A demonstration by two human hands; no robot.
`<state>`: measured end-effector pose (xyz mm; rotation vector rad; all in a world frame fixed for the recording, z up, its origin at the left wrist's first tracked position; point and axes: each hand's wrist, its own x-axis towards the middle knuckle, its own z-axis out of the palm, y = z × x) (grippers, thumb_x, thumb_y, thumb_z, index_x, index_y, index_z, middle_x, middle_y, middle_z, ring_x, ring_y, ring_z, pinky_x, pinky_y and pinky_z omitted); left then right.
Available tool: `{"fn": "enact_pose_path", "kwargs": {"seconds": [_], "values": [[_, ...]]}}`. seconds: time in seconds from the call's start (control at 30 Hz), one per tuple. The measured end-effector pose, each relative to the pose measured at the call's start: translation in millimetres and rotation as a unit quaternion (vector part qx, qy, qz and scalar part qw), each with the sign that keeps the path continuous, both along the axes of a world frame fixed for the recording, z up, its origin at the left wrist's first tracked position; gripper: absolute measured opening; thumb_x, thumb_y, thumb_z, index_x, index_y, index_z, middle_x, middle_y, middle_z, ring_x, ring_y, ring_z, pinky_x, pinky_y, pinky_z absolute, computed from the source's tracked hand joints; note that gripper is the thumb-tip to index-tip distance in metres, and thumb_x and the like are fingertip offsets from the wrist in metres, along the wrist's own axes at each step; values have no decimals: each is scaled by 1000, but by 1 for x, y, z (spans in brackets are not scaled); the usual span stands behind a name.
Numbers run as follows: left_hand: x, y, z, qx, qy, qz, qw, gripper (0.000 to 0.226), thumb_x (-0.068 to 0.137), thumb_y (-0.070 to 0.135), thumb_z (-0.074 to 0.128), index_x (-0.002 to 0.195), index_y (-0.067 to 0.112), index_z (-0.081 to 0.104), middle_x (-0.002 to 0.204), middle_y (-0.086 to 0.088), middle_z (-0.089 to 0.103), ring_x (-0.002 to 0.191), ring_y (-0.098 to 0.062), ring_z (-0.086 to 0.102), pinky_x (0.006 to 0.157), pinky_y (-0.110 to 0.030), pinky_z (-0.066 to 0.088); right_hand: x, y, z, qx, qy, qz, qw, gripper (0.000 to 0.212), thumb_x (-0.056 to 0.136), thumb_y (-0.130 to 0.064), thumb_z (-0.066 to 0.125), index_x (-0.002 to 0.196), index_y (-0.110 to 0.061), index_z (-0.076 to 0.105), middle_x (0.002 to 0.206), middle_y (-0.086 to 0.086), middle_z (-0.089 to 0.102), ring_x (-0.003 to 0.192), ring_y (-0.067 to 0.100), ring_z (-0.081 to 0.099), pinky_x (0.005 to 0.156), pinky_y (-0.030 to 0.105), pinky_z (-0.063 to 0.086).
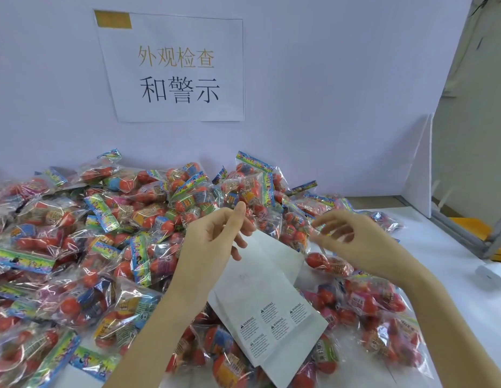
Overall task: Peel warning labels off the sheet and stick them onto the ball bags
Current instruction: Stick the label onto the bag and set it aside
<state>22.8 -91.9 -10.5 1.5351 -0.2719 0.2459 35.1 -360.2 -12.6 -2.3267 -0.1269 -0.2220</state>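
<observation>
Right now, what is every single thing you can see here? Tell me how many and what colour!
ball bags: too many to count, clear plastic with red balls and colourful headers, heaped across the table from the left to the right.
label sheet: seems to be more than one stacked, white, held up in the middle over the bags; most of it bare.
warning labels: about six showing, white with black print, near the sheet's lower end.
paper sign: one, white with yellow and black characters, on the back wall.
table: one, white, bare part at the right.
small white object: one, at the right edge; cannot tell what it is.
left hand: pinches the sheet's top.
right hand: fingers loosely curled above the bags, grip on nothing visible.
</observation>
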Motion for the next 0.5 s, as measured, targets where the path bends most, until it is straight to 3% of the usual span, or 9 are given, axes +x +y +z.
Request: {"fn": "enact_pose_path", "kwargs": {"seconds": [0.1,0.2,0.3,0.37,0.43,0.5], "values": [[1,0,-1,13,7,-4,1000,44,96,45,60,77,9,75,78,0,71,68,-13,64,58,-23,55,-2,-12,-6,-162,112,85,977,46,74,-57,86,113,-50,63,112,-19,62,101,-5,58,87,15,47],[2,1,-3,48,13,-4,999,40,101,39,61,77,12,76,79,0,72,68,-13,65,60,-25,56,0,-12,-11,-216,90,98,967,39,80,-47,85,111,-48,61,111,-22,60,101,-9,56,79,6,42],[2,1,-5,64,23,-8,998,37,102,37,62,79,13,76,82,-2,73,70,-14,65,63,-27,57,4,-10,-11,-190,35,38,980,21,91,-34,77,102,-46,65,99,-20,64,90,4,62,71,11,41],[3,1,-7,71,29,-12,997,32,102,35,63,84,12,77,83,-2,73,70,-14,66,62,-28,58,5,-8,-10,-153,-16,1,988,14,95,-31,74,106,-38,68,90,-21,68,85,2,64,70,13,42],[3,0,-7,76,36,-11,996,23,101,31,66,92,13,78,82,1,73,69,-15,69,62,-30,60,6,-4,-8,-90,-63,-22,994,17,96,-28,73,106,-40,65,87,-22,72,84,-3,66,75,11,45],[2,-1,-8,68,44,-11,997,11,98,25,72,100,16,77,86,4,74,69,-17,73,62,-29,61,5,3,-5,-11,-91,-27,995,20,96,-28,73,111,-38,65,95,-20,75,93,1,70,86,18,50]]}}
